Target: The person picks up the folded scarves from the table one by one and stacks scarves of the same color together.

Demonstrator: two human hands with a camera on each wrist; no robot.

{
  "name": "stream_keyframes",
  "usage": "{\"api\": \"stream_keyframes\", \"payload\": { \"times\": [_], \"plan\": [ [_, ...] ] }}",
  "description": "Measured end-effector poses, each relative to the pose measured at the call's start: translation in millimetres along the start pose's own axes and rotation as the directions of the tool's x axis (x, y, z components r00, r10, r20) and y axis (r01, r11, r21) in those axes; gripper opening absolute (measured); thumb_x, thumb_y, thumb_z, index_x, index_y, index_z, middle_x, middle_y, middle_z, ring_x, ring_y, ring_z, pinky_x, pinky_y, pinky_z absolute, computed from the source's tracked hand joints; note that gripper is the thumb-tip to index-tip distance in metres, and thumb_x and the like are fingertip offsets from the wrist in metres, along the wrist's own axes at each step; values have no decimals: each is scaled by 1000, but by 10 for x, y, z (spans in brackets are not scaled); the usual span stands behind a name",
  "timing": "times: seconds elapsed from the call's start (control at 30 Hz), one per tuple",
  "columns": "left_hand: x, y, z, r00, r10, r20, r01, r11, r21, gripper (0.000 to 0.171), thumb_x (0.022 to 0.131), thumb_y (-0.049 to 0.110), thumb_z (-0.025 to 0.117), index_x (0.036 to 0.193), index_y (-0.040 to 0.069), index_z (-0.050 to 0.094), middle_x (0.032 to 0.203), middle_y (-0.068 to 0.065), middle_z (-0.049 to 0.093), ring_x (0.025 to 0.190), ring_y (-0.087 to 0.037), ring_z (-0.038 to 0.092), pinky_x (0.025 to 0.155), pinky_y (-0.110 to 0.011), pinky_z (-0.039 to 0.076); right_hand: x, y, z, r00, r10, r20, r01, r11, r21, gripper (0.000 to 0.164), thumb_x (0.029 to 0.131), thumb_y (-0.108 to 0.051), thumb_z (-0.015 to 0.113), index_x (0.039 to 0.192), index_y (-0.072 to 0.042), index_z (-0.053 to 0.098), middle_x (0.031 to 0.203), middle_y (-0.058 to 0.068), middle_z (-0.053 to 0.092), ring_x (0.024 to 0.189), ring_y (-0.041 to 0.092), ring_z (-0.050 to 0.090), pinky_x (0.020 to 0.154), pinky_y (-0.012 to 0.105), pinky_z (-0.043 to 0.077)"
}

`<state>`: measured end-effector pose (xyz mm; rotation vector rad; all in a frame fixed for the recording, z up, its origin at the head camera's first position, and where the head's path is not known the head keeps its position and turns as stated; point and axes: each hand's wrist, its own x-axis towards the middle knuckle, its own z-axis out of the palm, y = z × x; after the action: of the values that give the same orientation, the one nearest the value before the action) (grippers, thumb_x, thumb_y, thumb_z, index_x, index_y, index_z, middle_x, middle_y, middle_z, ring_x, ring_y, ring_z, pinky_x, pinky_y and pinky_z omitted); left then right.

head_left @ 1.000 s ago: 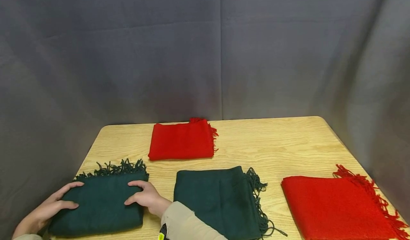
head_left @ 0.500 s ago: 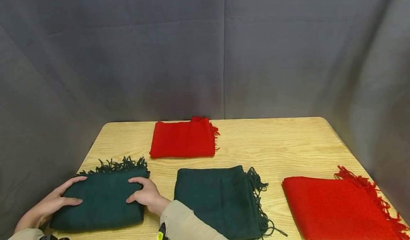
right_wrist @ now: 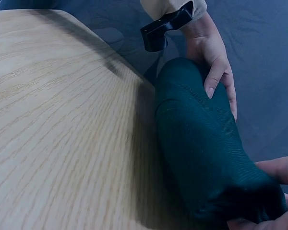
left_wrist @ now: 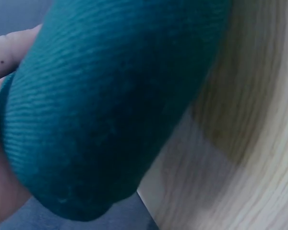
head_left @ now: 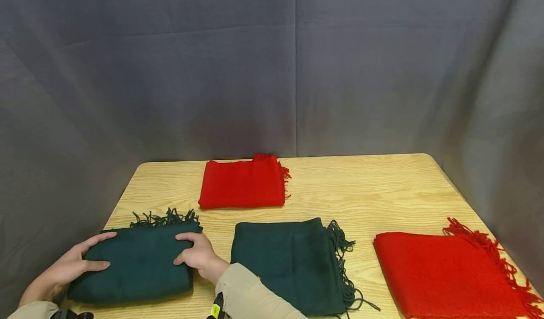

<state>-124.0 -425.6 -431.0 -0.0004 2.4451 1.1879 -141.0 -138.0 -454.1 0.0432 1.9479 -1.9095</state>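
A folded dark green scarf (head_left: 140, 262) with a fringe along its far edge is at the left of the table in the head view. My left hand (head_left: 70, 264) grips its left end, thumb and a finger over the top. Opposite it, my right hand (head_left: 199, 254) grips the right end the same way. In the right wrist view the thick folded scarf (right_wrist: 197, 129) stretches between both hands, its near side rounded above a shadow on the wood. Close up in the left wrist view, ribbed green cloth (left_wrist: 110, 105) covers part of the left hand. Fingers beneath the scarf are hidden.
A second folded green scarf (head_left: 289, 267) lies right of the hands, partly behind the right sleeve (head_left: 255, 295). One folded red scarf (head_left: 243, 184) is at the back, another (head_left: 446, 274) at the right. Grey curtains (head_left: 272, 73) surround the wooden table (head_left: 361, 191).
Both hands stay on the green scarf. Its right end and the right hand have shifted slightly right, and less fringe shows at the far left. The other scarves stay in place.
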Motion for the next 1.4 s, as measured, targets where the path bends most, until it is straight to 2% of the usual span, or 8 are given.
{"api": "stream_keyframes", "payload": {
  "times": [0.17, 0.33, 0.43, 0.57, 0.8, 0.93, 1.03, 1.4],
  "plan": [
    [-24, 91, 2, 998, 43, -39, -42, 999, 12, 75, 82, 14, 65, 141, -3, 21, 140, -36, 7, 123, -58, 4, 83, -67, 21, -28, -62, -48, 999, -34, 1, 34, 999, 0, 52, 63, 19, 66, 104, -13, 68, 114, 3, 54, 103, 25, 53, 81, 36, 48],
    [-33, 177, 5, 996, 67, -54, -65, 997, 38, 76, 82, 16, 65, 141, -2, 21, 139, -34, 14, 121, -53, 17, 82, -62, 29, -47, -130, -108, 999, -48, 1, 48, 999, 23, 53, 61, 19, 66, 105, -11, 67, 114, 3, 54, 104, 24, 53, 82, 36, 47],
    [-38, 214, 0, 996, 70, -57, -67, 997, 47, 75, 83, 17, 64, 142, 0, 21, 138, -32, 22, 115, -34, 40, 82, -54, 38, -56, -171, -141, 999, -47, 8, 46, 998, 50, 52, 62, 18, 65, 105, -11, 67, 114, 3, 54, 103, 24, 53, 84, 37, 46],
    [-46, 252, 1, 995, 60, -77, -57, 997, 45, 74, 83, 18, 64, 142, 0, 22, 135, -30, 29, 96, 0, 48, 78, -40, 44, -75, -232, -174, 998, -48, 27, 46, 996, 83, 50, 63, 17, 64, 105, -10, 67, 114, 3, 53, 103, 23, 52, 86, 37, 45],
    [-59, 360, 12, 990, 71, -123, -65, 996, 55, 76, 84, 20, 64, 144, 4, 20, 139, -28, 22, 110, -18, 40, 81, -38, 42, -105, -380, -293, 994, -85, 73, 80, 994, 80, 51, 65, 14, 65, 109, -9, 65, 117, 2, 52, 105, 21, 50, 89, 36, 41],
    [-66, 438, 14, 987, 85, -135, -81, 996, 30, 75, 85, 21, 63, 145, 7, 20, 140, -29, 20, 100, 6, 35, 76, -25, 44, -107, -458, -375, 991, -100, 87, 93, 993, 78, 51, 65, 13, 65, 110, -9, 65, 118, 3, 51, 105, 21, 49, 90, 36, 40],
    [-68, 507, 27, 983, 103, -150, -102, 995, 10, 74, 85, 20, 63, 145, 8, 20, 139, -29, 21, 96, 13, 35, 74, -23, 45, -104, -518, -433, 991, -103, 90, 96, 993, 74, 50, 65, 12, 66, 110, -10, 65, 118, 2, 51, 104, 21, 49, 89, 36, 41],
    [-103, 680, 83, 969, 192, -158, -204, 977, -60, 72, 88, 16, 60, 146, 11, 18, 133, -19, 31, 96, 13, 45, 74, -26, 49, -111, -738, -652, 981, -134, 141, 132, 991, 26, 48, 70, 7, 67, 116, -10, 62, 123, 3, 50, 106, 20, 48, 89, 35, 42]
  ]
}}
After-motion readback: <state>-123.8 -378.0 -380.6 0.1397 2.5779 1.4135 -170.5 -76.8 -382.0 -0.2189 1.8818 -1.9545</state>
